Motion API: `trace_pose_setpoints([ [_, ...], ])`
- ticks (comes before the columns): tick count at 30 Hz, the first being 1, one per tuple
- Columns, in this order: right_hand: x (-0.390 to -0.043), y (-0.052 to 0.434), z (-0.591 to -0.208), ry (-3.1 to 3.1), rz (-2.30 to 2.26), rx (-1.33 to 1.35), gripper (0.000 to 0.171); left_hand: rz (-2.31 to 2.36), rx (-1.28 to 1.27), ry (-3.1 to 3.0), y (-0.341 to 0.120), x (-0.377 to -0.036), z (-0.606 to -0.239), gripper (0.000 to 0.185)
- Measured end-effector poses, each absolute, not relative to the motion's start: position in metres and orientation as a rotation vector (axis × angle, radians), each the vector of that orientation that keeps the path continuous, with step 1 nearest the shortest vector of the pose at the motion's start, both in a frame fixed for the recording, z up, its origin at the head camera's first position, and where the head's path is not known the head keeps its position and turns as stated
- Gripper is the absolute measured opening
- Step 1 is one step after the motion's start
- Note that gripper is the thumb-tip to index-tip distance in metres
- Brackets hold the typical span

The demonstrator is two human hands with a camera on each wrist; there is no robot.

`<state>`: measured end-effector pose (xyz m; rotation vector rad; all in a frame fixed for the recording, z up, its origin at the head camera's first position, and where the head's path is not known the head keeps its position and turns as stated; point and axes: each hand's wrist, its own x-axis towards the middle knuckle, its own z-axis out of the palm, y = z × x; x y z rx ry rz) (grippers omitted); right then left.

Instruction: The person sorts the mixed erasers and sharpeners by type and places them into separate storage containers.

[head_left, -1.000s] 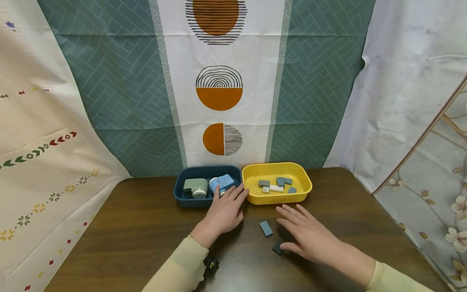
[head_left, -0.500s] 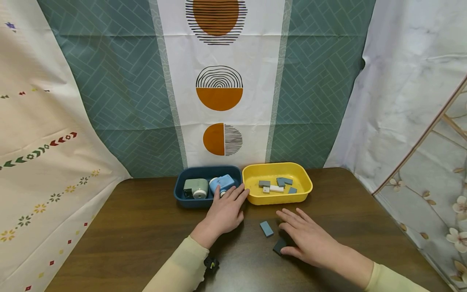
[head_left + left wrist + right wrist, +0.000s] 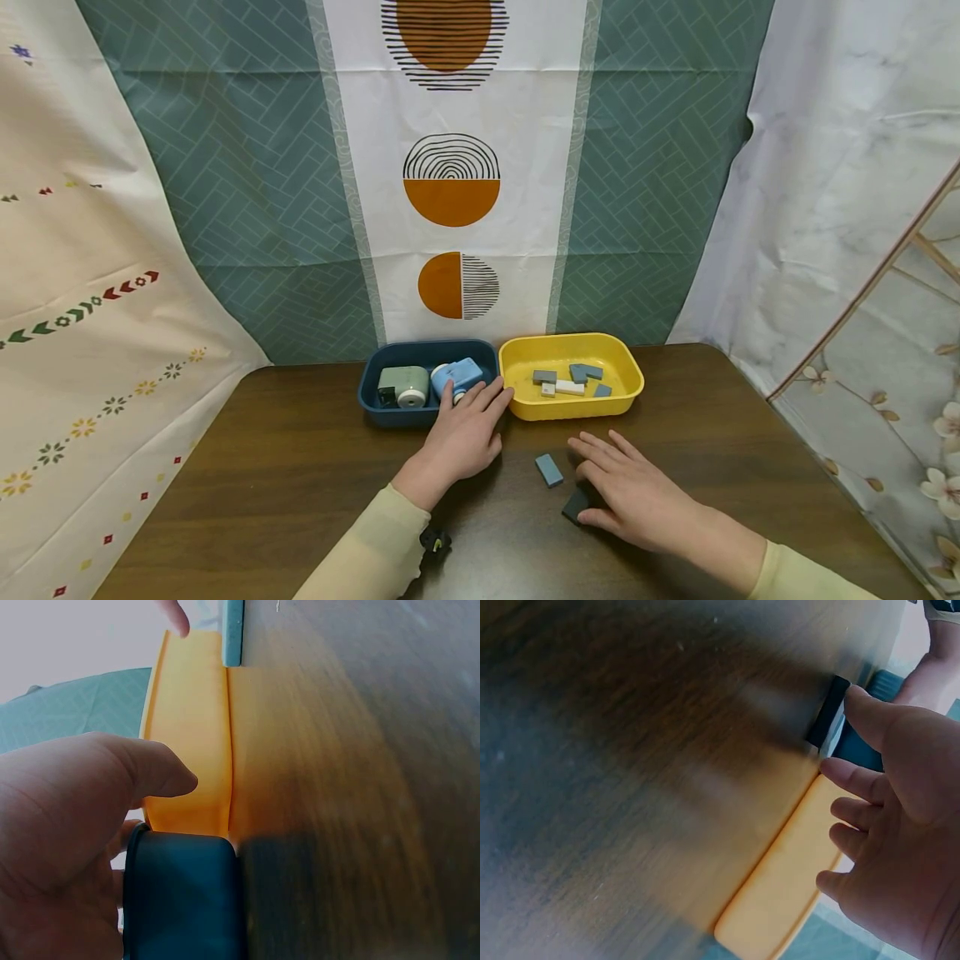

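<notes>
My left hand (image 3: 461, 437) lies over the front rim of the navy bin (image 3: 393, 418), its fingers extended toward the yellow bin (image 3: 573, 408). In that navy bin sit a sage-green toy camera (image 3: 397, 382) and a light blue one (image 3: 459, 373), partly behind my left fingers. My right hand (image 3: 637, 493) hovers low over the table with loosely spread fingers. Its thumb is right at a dark rectangular block (image 3: 575, 505), also in the right wrist view as a dark block (image 3: 828, 712). A blue-grey block (image 3: 549, 470) lies just left of the right fingertips.
Several small grey, white and blue-grey blocks (image 3: 568, 388) lie inside the yellow bin. Both bins stand side by side at the back of the brown wooden table (image 3: 285, 483), before a patterned cloth (image 3: 645, 208). A black band (image 3: 435, 540) shows by the left sleeve.
My right hand has drawn back slightly from the yellow bin, its thumb staying near the dark block. The left hand, bins and blocks hold their places.
</notes>
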<state>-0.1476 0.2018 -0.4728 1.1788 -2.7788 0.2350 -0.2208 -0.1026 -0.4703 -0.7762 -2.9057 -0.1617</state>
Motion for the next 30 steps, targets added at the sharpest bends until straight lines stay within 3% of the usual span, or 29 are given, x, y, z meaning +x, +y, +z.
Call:
trace_pose_setpoints([
  [30, -0.1469, 0.1984, -0.4768, -2.82, 0.211, 1.198, 0.046, -0.172, -0.78, -2.906, -0.1026, -0.2208, -0.4702, 0.072],
])
